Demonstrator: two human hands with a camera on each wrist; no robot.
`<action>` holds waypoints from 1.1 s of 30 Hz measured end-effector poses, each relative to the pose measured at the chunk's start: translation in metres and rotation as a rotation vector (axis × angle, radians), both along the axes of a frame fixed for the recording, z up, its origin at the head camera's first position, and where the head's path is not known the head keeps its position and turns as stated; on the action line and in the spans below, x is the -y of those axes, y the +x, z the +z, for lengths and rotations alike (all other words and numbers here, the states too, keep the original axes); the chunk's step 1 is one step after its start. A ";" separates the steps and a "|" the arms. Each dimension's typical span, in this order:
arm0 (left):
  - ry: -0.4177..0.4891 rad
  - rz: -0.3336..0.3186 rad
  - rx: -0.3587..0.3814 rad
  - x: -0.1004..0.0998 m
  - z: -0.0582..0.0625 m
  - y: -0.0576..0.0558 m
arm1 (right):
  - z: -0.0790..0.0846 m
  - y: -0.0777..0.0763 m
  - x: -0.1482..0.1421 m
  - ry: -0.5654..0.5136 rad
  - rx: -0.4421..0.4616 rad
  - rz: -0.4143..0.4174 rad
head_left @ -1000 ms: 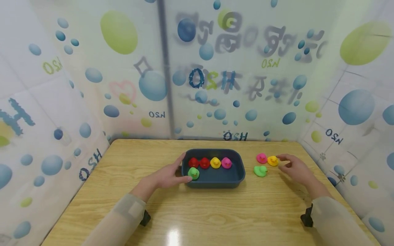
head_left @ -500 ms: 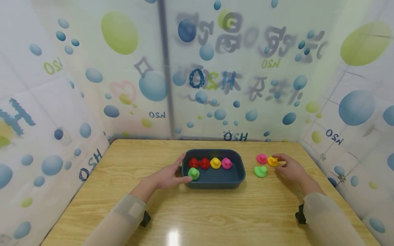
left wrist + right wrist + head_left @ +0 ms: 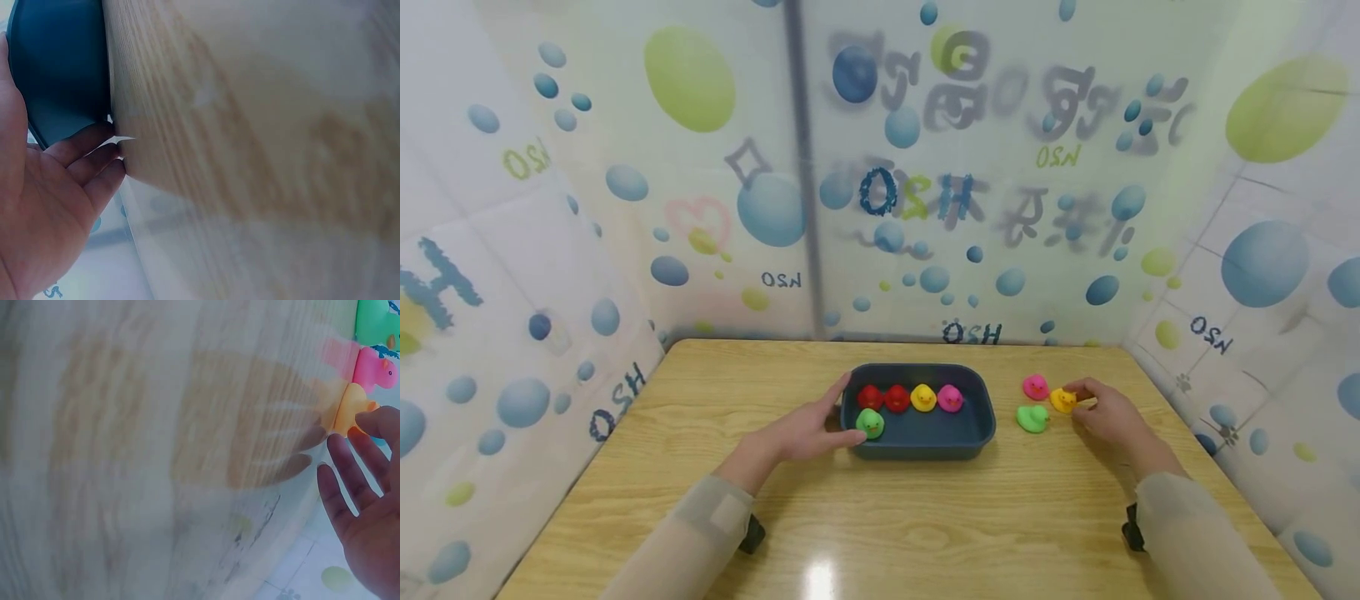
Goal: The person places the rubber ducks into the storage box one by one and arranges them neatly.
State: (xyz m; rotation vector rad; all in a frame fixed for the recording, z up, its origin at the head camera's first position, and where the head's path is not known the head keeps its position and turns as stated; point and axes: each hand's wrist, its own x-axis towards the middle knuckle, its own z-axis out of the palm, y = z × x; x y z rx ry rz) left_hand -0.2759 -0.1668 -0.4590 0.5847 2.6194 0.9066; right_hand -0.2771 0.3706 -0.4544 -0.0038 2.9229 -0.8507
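My left hand [image 3: 808, 430] rests against the left end of a dark blue tray [image 3: 936, 433], with its thumb at the front corner and its straight fingers along the side. In the left wrist view those fingers touch the tray's wall [image 3: 62, 59] low down, near the table. To the right, my right hand [image 3: 1108, 412] pinches a yellow rubber duck [image 3: 1062, 401] between thumb and forefinger; its other fingers stay spread in the right wrist view. A pink rubber duck [image 3: 1035, 387] and a green rubber duck [image 3: 1032, 418] stand just left of it.
Inside the tray, two red ducks [image 3: 897, 398], a yellow duck [image 3: 923, 398] and a pink duck [image 3: 950, 398] form a back row. A green duck [image 3: 870, 424] sits at the front left. Patterned curtains [image 3: 925, 292] enclose the wooden table [image 3: 910, 525].
My right hand has come left to the yellow duck and closed thumb and forefinger on it. The duck has shifted slightly toward me. The left hand and tray stay in place.
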 end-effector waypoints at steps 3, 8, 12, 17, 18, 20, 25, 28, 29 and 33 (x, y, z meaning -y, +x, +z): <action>0.003 -0.003 -0.003 0.000 0.000 -0.001 | 0.001 0.003 -0.001 -0.006 -0.007 0.004; 0.004 -0.006 -0.004 0.001 0.000 -0.001 | 0.002 0.006 0.000 -0.010 0.000 0.000; 0.001 -0.006 -0.003 0.001 0.001 0.001 | 0.003 0.008 0.000 -0.005 0.001 -0.003; -0.006 -0.005 -0.006 0.000 0.001 0.001 | 0.002 0.010 0.000 0.003 -0.004 0.006; -0.008 -0.004 -0.006 0.000 0.000 0.001 | 0.002 0.011 -0.001 0.006 -0.006 0.011; -0.009 -0.003 -0.006 0.000 0.000 0.000 | 0.002 0.012 -0.001 0.013 -0.009 0.018; -0.013 -0.003 -0.010 0.000 -0.003 -0.002 | 0.004 0.016 -0.003 0.048 -0.031 0.053; -0.015 -0.002 -0.016 0.000 -0.003 -0.002 | 0.006 0.019 -0.005 0.061 -0.060 0.074; -0.015 -0.002 -0.016 0.000 -0.003 -0.002 | 0.006 0.020 -0.005 0.061 -0.070 0.081; -0.012 0.005 -0.010 -0.001 -0.002 -0.001 | 0.007 0.026 -0.006 0.047 -0.134 0.101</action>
